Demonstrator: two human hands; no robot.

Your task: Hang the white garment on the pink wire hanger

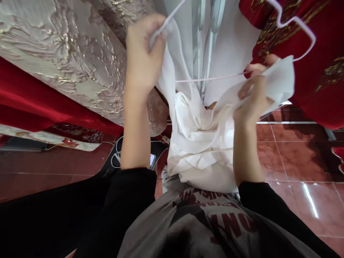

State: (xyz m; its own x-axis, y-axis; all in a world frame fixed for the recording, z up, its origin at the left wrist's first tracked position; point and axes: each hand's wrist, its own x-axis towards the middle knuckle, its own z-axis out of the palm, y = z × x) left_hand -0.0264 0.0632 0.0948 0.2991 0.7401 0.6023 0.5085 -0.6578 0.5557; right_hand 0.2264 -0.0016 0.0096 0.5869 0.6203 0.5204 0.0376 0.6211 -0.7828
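A white garment [200, 150] hangs bunched in front of my chest, draped over a thin white wire hanger [298, 27]. My left hand [143, 59] is raised high and pinches the garment's sheer edge together with the hanger's left arm. My right hand [255, 95] is closed on a fold of the white cloth near the hanger's horizontal bar [212, 77]. Both forearms are bare above black sleeves.
A silver-gold embroidered fabric [70, 61] over red cloth [40, 104] fills the upper left. A red garment with gold embroidery [317, 75] hangs at the upper right. Below is glossy red tile floor [290, 161], with a dark object, cables and a phone [152, 159] on it.
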